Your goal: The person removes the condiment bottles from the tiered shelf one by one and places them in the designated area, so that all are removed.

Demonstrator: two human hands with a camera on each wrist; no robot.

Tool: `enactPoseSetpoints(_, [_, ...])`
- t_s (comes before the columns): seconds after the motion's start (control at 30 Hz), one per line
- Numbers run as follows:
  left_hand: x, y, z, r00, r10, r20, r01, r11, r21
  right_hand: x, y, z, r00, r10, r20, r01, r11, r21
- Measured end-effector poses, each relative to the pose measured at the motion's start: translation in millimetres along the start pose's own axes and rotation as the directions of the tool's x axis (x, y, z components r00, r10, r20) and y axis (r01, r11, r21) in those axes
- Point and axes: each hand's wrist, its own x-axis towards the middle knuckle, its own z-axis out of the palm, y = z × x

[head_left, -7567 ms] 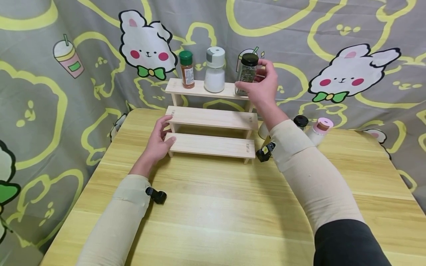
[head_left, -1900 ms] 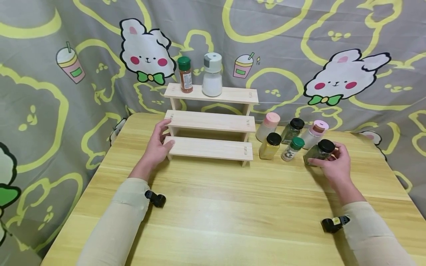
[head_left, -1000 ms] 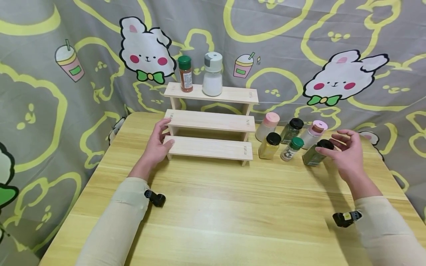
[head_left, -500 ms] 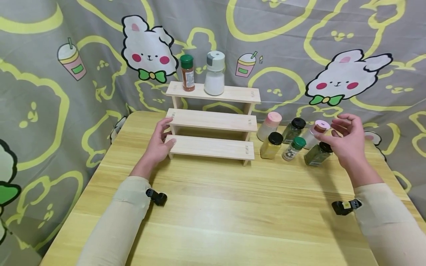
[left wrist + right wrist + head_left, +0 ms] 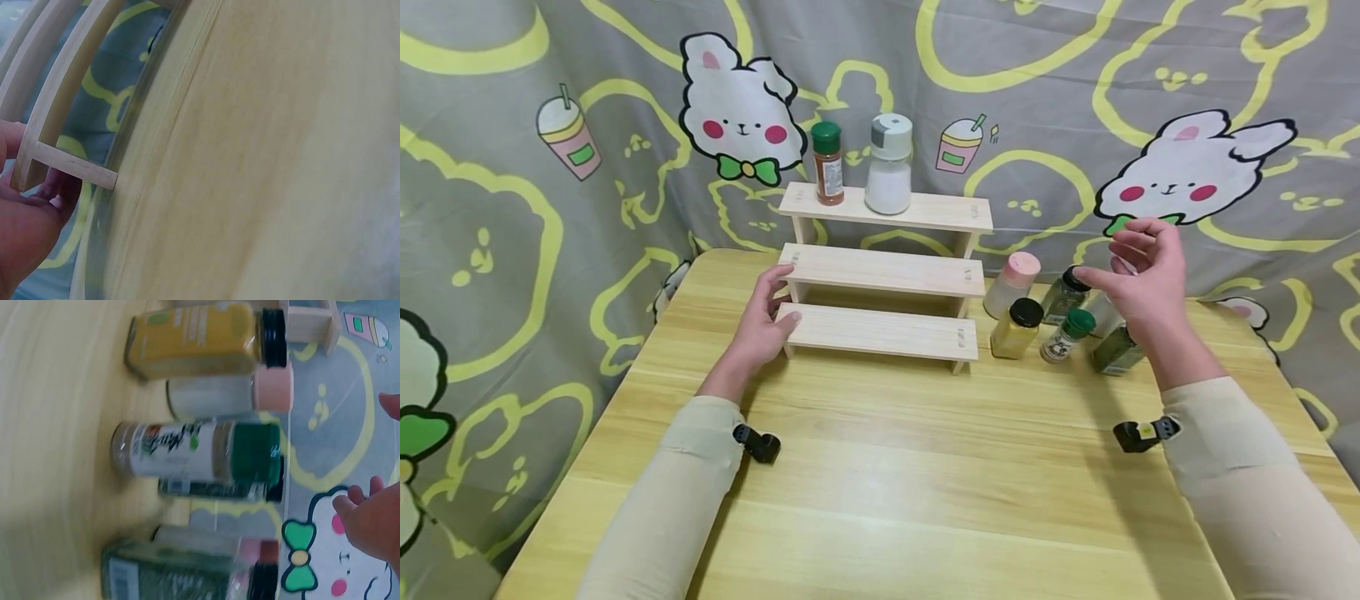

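My left hand [image 5: 762,327] grips the left end of a three-tier wooden spice rack [image 5: 880,329], thumb on the lowest shelf. In the left wrist view, the thumb and fingers lie around the rack's end [image 5: 47,134]. My right hand [image 5: 1150,279] hovers empty above the spice jars at the right, fingers apart. Under it stands a black-capped jar of green herbs [image 5: 1117,350], its cap hidden by the hand in the head view. The right wrist view shows this herb jar [image 5: 169,572] beside a green-capped shaker [image 5: 181,450] and a yellow spice jar [image 5: 200,339].
On the top shelf stand a green-capped red spice bottle [image 5: 828,165] and a white-capped shaker of white powder [image 5: 889,167]. Right of the rack are a pink-capped bottle [image 5: 1013,286] and another black-capped herb jar [image 5: 1065,296]. A patterned curtain [image 5: 1037,75] hangs behind the table [image 5: 865,483].
The black-capped herb jar went from the top shelf to the table's right side. My right hand let go of it, rose and moved left above the jars. My left hand stayed on the rack.
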Motion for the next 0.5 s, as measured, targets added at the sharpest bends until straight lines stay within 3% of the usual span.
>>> enactPoseSetpoints(0.33, [1.1,-3.7,0.9,1.0,-0.008,-0.006,0.008,1.0,0.006,9.6,-12.1,33.4,0.999,-0.024,0.042,0.023,0.999,0.038])
enactPoseSetpoints(0.5, [-0.7,4.4,1.9,1.0,-0.01,0.0,0.01,1.0,-0.01,14.5,-19.7,48.8,0.998,-0.039,0.058,0.037,0.998,0.042])
